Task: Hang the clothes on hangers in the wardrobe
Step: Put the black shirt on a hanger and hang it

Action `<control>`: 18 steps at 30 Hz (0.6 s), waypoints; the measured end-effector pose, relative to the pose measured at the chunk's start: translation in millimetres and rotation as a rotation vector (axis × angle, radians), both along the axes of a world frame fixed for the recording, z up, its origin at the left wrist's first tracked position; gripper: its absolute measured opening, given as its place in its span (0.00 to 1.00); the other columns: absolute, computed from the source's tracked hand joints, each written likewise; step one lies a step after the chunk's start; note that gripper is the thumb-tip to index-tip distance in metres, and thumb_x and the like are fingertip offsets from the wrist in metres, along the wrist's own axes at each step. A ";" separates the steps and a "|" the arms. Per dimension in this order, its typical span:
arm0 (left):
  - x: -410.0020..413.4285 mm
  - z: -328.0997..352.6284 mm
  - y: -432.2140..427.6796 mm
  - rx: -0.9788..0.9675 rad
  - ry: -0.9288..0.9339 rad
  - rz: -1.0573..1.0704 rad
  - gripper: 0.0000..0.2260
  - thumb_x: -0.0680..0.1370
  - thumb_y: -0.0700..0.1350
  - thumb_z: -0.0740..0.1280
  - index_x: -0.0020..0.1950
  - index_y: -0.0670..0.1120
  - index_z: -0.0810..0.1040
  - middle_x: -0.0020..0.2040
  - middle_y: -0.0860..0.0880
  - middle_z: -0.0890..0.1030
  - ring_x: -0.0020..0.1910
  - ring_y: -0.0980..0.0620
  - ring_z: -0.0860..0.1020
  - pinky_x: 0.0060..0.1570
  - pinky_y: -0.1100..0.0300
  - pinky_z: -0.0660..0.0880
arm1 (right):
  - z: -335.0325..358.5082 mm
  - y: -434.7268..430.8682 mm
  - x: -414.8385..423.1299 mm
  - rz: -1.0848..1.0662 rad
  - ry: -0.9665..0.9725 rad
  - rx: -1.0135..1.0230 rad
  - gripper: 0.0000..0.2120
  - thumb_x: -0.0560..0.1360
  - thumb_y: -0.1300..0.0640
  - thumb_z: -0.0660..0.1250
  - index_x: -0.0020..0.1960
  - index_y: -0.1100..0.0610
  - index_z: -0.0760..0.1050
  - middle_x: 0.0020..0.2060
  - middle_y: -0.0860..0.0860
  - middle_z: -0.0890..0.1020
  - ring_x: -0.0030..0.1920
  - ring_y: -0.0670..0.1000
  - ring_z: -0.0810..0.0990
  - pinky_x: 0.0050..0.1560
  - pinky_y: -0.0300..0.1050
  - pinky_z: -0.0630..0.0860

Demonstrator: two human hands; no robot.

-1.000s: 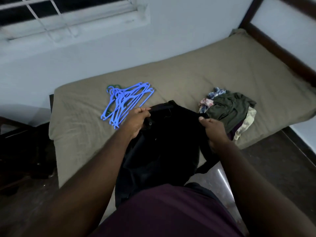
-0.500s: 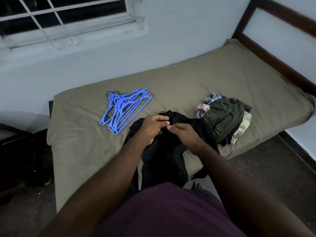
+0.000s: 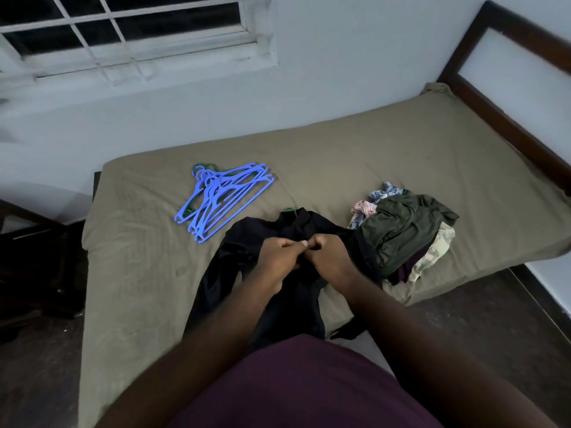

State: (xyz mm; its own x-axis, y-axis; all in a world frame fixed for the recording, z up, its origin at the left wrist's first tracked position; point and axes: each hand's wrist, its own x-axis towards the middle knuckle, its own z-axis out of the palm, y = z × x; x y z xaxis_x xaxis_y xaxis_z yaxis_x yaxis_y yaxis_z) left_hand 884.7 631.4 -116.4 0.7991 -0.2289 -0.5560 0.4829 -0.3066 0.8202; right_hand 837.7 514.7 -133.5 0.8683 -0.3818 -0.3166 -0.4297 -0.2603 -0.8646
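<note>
Pinching a garment point(image 3: 296, 225) with left hand point(image 3: 278, 257) and right hand point(image 3: 329, 257) touching, at the mattress's point(image 3: 355, 156) near edge. Seeing a stack of hangers point(image 3: 222, 199) lying behind it to the left — a pile of clothes point(image 3: 404, 230) sitting just beside it on the right.

A green hanger point(image 3: 289, 209) is mostly hidden under the black garment point(image 3: 238, 242). The curled fingers point(image 3: 285, 242) of the left hand point(image 3: 275, 259) and right hand point(image 3: 329, 257) hide the cloth they pinch.

blue hangers point(image 3: 224, 197), black garment point(image 3: 272, 223), olive bedsheet point(image 3: 370, 156)
</note>
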 end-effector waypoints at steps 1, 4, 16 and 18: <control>-3.3 -0.3 -3.2 -0.052 0.068 0.053 0.07 0.76 0.42 0.72 0.47 0.38 0.83 0.46 0.40 0.85 0.45 0.48 0.83 0.48 0.53 0.81 | -0.4 -2.4 0.0 0.032 -0.006 -0.045 0.08 0.71 0.62 0.74 0.36 0.64 0.77 0.30 0.52 0.78 0.31 0.44 0.73 0.33 0.39 0.69; -2.8 1.0 -5.9 -0.207 0.218 0.171 0.08 0.75 0.38 0.72 0.51 0.33 0.82 0.49 0.38 0.84 0.46 0.47 0.82 0.49 0.53 0.81 | 1.2 -3.5 -0.7 0.056 -0.056 -0.108 0.06 0.70 0.62 0.74 0.37 0.60 0.79 0.32 0.49 0.80 0.32 0.42 0.75 0.33 0.33 0.69; -17.7 -10.7 6.5 -0.082 0.069 0.202 0.03 0.77 0.40 0.70 0.44 0.42 0.80 0.40 0.45 0.82 0.41 0.52 0.81 0.47 0.55 0.81 | -0.1 -43.6 -26.3 0.109 0.006 0.071 0.08 0.75 0.63 0.72 0.53 0.57 0.83 0.41 0.55 0.84 0.40 0.46 0.80 0.45 0.39 0.75; -13.3 -13.0 21.0 0.021 -0.066 0.145 0.04 0.77 0.40 0.69 0.43 0.44 0.79 0.40 0.47 0.81 0.41 0.51 0.80 0.49 0.52 0.80 | -5.7 -64.5 -31.3 0.100 0.094 -0.115 0.13 0.74 0.61 0.73 0.58 0.58 0.80 0.42 0.52 0.79 0.41 0.47 0.77 0.44 0.38 0.70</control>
State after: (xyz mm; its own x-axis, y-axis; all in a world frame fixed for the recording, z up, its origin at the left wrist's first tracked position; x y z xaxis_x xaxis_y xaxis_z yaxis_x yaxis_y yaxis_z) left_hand 871.4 652.5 -129.4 0.8578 -0.0972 -0.5046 0.4687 -0.2549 0.8458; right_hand 806.4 450.2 -139.2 0.8725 -0.3337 -0.3570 -0.4740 -0.4005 -0.7842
